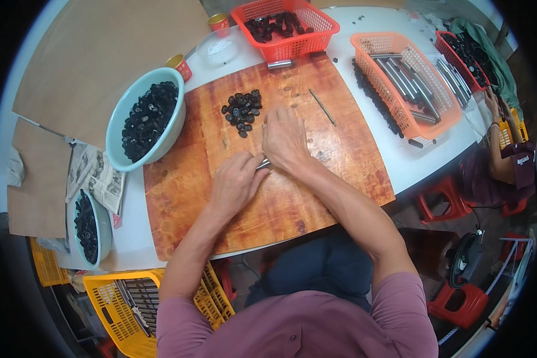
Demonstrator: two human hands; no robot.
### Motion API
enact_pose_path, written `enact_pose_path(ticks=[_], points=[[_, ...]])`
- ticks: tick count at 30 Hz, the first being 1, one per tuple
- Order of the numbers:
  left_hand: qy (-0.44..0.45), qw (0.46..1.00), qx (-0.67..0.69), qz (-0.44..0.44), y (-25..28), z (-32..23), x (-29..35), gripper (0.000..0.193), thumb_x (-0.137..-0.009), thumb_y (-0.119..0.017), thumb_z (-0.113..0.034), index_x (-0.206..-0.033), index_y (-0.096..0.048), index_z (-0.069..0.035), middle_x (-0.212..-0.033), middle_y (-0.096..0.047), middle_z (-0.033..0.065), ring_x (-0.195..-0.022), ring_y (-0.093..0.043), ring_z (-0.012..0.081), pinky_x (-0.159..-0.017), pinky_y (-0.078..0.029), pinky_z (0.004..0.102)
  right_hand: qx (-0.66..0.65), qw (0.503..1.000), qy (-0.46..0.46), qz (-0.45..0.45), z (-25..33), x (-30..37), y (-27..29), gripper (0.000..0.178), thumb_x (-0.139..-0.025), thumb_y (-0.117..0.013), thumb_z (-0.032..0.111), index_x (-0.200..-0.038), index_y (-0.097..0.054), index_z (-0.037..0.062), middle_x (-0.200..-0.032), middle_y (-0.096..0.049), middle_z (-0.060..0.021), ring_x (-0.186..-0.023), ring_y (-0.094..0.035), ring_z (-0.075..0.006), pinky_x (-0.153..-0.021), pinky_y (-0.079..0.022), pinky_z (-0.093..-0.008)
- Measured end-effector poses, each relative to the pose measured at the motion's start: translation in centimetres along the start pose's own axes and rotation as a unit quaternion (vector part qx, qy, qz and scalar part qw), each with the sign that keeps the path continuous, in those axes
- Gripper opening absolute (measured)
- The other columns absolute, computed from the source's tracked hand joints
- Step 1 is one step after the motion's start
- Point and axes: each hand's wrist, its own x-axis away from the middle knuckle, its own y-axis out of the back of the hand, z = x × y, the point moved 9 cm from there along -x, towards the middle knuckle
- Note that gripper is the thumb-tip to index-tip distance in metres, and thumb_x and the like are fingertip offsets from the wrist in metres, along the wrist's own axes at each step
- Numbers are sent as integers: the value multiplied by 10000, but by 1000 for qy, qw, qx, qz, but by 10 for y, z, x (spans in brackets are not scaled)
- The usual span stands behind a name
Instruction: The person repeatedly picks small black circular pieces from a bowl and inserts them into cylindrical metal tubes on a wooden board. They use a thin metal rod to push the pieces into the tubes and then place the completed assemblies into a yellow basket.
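Note:
On the wooden board [221, 221], my left hand [235, 179] is closed around a short silver metal tube [264, 163]. Most of the tube is hidden by the hands; a shiny end shows between them. My right hand [285, 138] lies just beyond it, its heel close to the tube and its fingers stretched away from me onto the board. Whether anything lies under its palm cannot be seen. A loose pile of small black oval plastic caps [243, 112] sits just left of the right fingertips. To the right of that hand lies a thin greenish rod [322, 107].
Left stand a pale-blue basin [179, 128] of black caps and a smaller basin [106, 238]. Beyond the board is a red basket [325, 43]; an orange basket [453, 122] at right holds metal tubes. A yellow crate [104, 322] is below left. Another person's arm [500, 149] shows far right.

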Motion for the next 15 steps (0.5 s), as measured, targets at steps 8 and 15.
enact_pose_path(ticks=[8, 15], points=[[36, 999, 40, 2, -2, 11, -2, 281, -838, -772, -155, -1053, -670, -6, -846, -574, 140, -767, -597, 332, -680, -488, 409, 18, 999, -20, 27, 1, -1, 5, 197, -891, -550, 152, -999, -576, -10, -1025, -545, -189, -995, -499, -351, -846, -371, -457], [-1, 999, 39, 24, 1, 2, -7, 297, -798, -785, -121, -1040, -669, 6, -827, -556, 142, -740, -577, 323, -649, -460, 408, 37, 998, -25, 51, 4, 5, 3, 163, -908, -578, 155, -1004, -570, 23, -1013, -533, -171, -970, -497, -343, -834, -362, -458]])
